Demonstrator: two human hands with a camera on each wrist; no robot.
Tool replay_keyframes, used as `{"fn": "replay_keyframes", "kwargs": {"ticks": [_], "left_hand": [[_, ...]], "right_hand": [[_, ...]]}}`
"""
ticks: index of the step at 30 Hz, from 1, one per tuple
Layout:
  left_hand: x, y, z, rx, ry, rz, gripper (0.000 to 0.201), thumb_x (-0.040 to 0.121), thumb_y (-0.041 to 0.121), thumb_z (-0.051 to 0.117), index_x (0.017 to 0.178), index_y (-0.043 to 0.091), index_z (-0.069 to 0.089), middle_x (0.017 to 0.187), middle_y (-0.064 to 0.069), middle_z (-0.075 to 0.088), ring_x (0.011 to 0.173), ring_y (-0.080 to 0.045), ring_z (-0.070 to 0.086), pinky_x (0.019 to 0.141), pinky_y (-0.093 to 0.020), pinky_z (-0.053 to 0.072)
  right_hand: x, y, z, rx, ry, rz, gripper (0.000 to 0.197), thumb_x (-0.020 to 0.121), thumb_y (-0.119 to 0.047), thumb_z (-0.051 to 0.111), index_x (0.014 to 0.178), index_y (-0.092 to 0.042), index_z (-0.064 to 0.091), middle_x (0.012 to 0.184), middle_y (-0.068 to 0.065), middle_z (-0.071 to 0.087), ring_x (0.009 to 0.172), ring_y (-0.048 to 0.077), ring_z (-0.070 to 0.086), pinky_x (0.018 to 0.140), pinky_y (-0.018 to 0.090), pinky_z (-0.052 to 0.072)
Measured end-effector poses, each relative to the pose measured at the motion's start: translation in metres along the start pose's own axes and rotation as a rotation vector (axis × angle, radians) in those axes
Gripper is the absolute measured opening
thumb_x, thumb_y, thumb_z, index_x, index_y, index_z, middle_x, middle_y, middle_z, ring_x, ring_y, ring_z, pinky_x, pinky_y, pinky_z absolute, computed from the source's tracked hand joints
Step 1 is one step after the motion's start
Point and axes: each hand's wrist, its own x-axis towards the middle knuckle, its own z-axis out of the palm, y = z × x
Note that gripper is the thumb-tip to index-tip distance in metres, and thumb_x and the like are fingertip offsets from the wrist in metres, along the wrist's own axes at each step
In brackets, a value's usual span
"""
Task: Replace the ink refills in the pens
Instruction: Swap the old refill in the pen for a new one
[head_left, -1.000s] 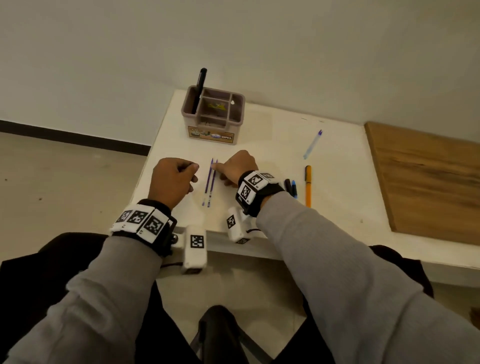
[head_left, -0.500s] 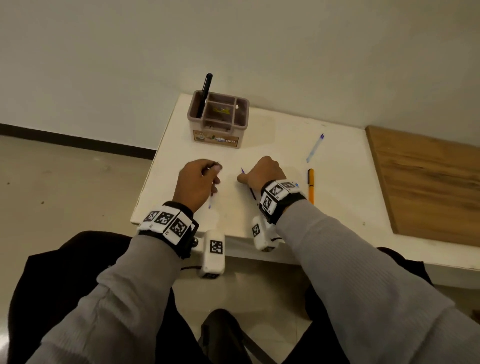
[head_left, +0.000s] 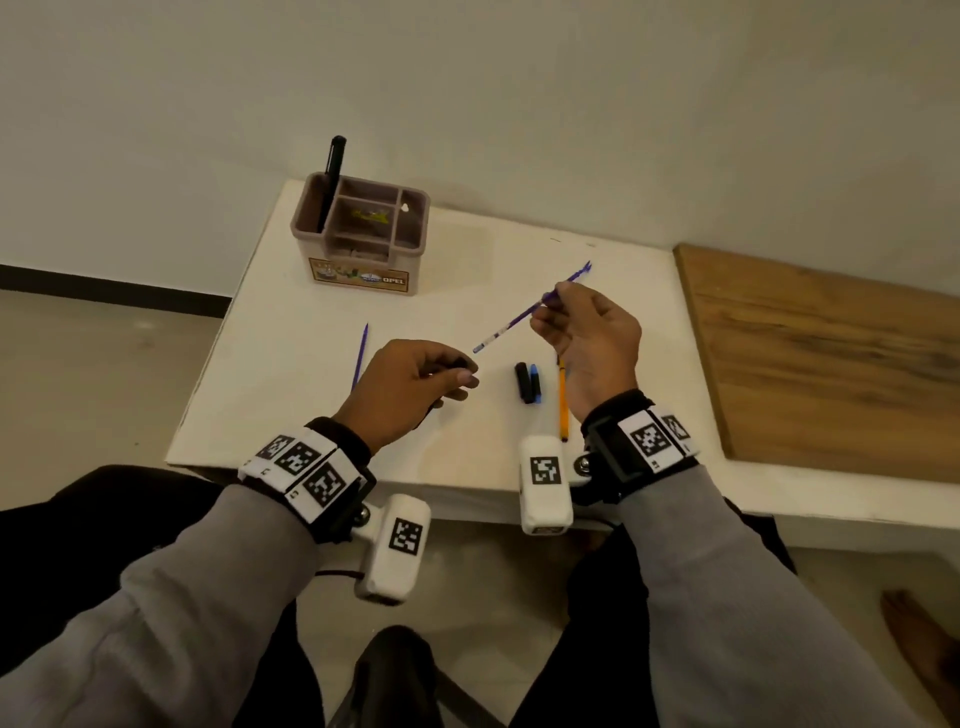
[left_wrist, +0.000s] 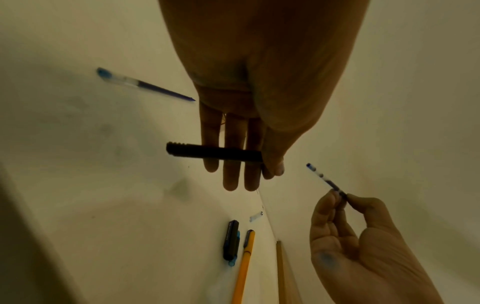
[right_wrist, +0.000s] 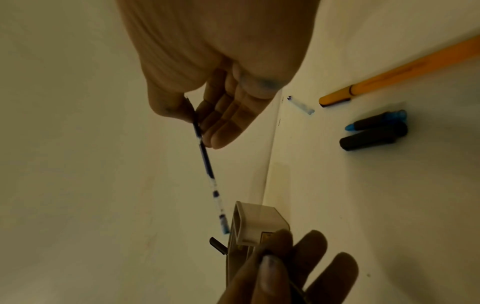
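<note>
My left hand (head_left: 460, 374) hovers low over the white table (head_left: 291, 395) and pinches a short black pen barrel (left_wrist: 213, 153) between thumb and fingers. My right hand (head_left: 550, 304) is raised to its right and pinches a thin purple-blue ink refill (head_left: 511, 325) near its upper end. The refill's clear lower end points down-left towards the left hand's fingertips, a short gap away. The right wrist view shows the same refill (right_wrist: 205, 158) slanting down from thumb and fingertips. A second purple refill (head_left: 360, 358) lies on the table left of my left hand.
A black cap with a blue piece (head_left: 527, 382) and an orange pen (head_left: 562, 402) lie between my wrists. A brown compartment organiser (head_left: 361, 236) with a black pen (head_left: 332, 176) in it stands at the back. A wooden board (head_left: 831, 364) lies on the right.
My right hand has lifted one refill off the table and carried it up and to the right. The other refill stays on the table. My left hand has risen slightly with the barrel.
</note>
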Motion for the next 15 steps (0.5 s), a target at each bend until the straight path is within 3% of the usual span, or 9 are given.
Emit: {"fn": "replay_keyframes", "kwargs": {"ticks": [10,15], "left_hand": [[-0.002,-0.001,0.003,-0.009,-0.029,0.029,0.019,0.093,0.012,0.057,0.107,0.006,0.068,0.097,-0.009,0.075,0.080,-0.017,0.074,0.068,-0.019,0.056],[-0.001,0.001,0.005,-0.060,-0.003,0.068,0.020,0.093,0.011,0.057,0.109,0.004,0.067,0.094,-0.010,0.074,0.078,-0.018,0.074,0.066,-0.021,0.057]], "right_hand": [[-0.006,0.012,0.004,-0.308,-0.168,-0.050,0.009,0.091,-0.005,0.063,0.084,-0.002,0.068,0.071,0.008,0.069,0.062,0.020,0.066,0.067,0.030,0.058],[-0.014,0.020,0.003,-0.641,-0.386,-0.098,0.008,0.087,-0.009,0.070,0.080,-0.011,0.072,0.066,-0.005,0.067,0.059,0.002,0.060,0.058,0.019,0.049]]}}
